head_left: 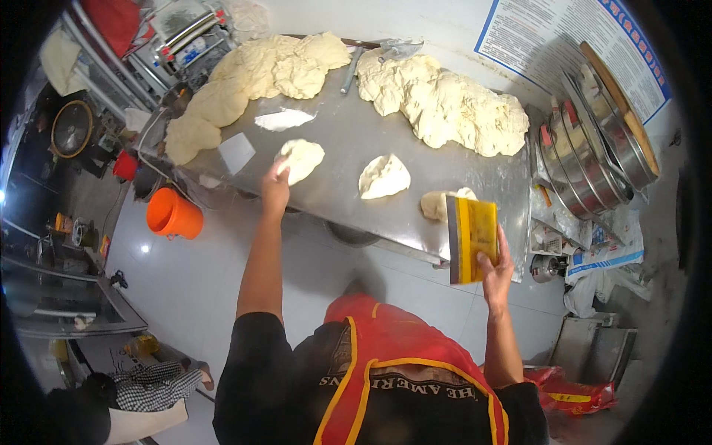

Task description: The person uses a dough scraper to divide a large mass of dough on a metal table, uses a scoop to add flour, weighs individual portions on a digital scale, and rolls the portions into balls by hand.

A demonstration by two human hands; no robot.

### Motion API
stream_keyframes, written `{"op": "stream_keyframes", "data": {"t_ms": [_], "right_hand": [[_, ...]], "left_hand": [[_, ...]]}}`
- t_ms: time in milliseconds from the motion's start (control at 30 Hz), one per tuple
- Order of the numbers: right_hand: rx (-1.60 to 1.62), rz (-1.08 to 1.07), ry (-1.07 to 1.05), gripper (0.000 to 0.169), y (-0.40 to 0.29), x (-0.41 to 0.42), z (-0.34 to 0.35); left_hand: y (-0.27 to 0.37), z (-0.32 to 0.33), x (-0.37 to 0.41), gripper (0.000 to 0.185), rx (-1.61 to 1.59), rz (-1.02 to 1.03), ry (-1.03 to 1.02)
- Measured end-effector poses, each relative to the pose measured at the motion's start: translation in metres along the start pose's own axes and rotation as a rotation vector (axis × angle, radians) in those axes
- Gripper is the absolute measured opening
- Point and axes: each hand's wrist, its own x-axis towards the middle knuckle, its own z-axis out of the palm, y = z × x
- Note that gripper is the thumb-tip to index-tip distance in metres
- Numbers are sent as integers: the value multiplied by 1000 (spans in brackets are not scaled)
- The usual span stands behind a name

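My left hand (276, 186) grips the near-left edge of a flattened piece of dough (303, 160) over the steel table (334, 133). In my right hand (495, 272) is a wide yellow scraper (478, 239) with a grey edge, held upright near the table's front right. A second dough piece (385, 177) lies on the steel between my hands. Partly hidden behind the scraper is another dough piece (434, 206). Large dough masses lie along the back, one at the left (267, 69) and one at the right (461, 111).
A white plastic sheet or scraper (237, 153) and a patch of flour (282, 119) lie on the table. A metal rod (351, 71) rests between the dough masses. Stacked metal pans (578, 156) stand at right. An orange bucket (175, 213) is on the floor; a person (150, 386) is at lower left.
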Motion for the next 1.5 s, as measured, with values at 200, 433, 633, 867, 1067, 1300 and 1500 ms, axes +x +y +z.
{"op": "stream_keyframes", "data": {"t_ms": [200,433,633,867,1067,1300,1500], "right_hand": [[-351,-204,-82,65,-9,165,53],[-602,-414,-218,64,33,287,119],[-690,-237,-386,70,66,309,126],[-644,-233,-456,71,75,320,128],[-561,-186,-448,72,97,330,141],[-516,-169,-439,72,88,336,147],[-498,-299,-373,72,97,337,146]], "left_hand": [[-14,37,34,51,844,17,-60],[7,72,36,51,541,161,119],[61,195,61,34,333,181,-298],[54,353,94,33,282,-138,-321],[60,368,102,20,344,-194,-255],[68,305,100,16,16,-65,34],[57,101,97,12,469,66,444]]}}
